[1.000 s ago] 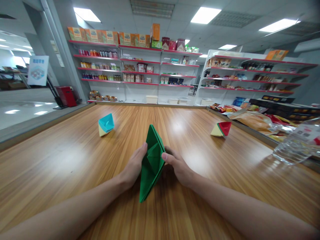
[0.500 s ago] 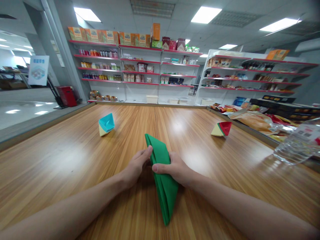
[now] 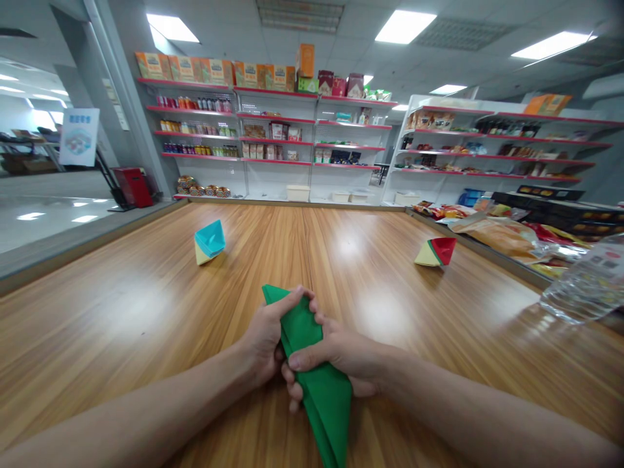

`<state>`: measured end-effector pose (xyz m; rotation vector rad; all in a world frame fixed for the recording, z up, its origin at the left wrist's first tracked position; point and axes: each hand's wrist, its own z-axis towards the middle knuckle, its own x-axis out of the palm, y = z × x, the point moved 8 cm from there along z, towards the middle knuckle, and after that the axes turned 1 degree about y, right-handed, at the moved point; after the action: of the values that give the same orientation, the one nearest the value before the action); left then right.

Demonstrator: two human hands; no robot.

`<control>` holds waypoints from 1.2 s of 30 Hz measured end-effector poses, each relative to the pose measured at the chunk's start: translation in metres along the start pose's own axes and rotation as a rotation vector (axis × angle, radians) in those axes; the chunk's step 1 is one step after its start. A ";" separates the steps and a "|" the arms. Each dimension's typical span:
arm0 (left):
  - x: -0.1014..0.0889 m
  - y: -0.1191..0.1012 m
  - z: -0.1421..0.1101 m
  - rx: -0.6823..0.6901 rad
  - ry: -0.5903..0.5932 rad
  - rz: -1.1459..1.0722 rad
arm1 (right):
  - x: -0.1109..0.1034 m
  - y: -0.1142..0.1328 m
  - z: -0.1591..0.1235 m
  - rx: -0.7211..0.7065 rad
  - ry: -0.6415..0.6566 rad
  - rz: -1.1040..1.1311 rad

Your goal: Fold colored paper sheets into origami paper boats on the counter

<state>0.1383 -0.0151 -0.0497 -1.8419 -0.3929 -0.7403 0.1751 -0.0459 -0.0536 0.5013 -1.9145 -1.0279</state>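
Between my hands is a folded green paper (image 3: 324, 396), long and pointed at both ends, its layers showing along the left edge. My left hand (image 3: 273, 331) is closed round its upper part, thumb lying across the face and fingertips showing at the far edge. Lower down, my right hand (image 3: 336, 357) grips it with the thumb on top and fingers coming out underneath on the left. The paper's near tip runs out of the bottom of the view. Farther off stand a blue and cream folded paper piece (image 3: 210, 240) at left and a red, green and cream one (image 3: 436, 252) at right.
The wooden table (image 3: 146, 364) has a raised rim. On the right are a clear plastic bottle (image 3: 585, 279) and packaged snacks (image 3: 497, 234). Shelves of goods (image 3: 273, 140) line the back, and a red box (image 3: 132, 186) is on the floor at left.
The green paper has come lower and nearer to me. My left hand has wrapped over its upper part, and my right hand's fingers now show beneath it.
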 end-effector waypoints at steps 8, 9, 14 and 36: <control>0.000 -0.002 0.000 0.050 -0.076 0.015 | -0.002 -0.003 0.001 0.016 -0.072 -0.020; 0.001 -0.002 0.001 0.051 -0.074 0.006 | -0.002 -0.004 0.000 0.020 -0.071 -0.020; 0.001 -0.003 0.003 0.060 -0.078 -0.020 | -0.005 -0.004 0.001 0.026 -0.058 -0.014; 0.004 -0.012 0.003 0.124 -0.064 -0.205 | 0.001 -0.009 -0.005 0.121 0.031 0.005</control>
<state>0.1352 -0.0085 -0.0391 -1.7279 -0.6623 -0.7794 0.1786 -0.0540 -0.0588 0.5775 -1.9571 -0.8991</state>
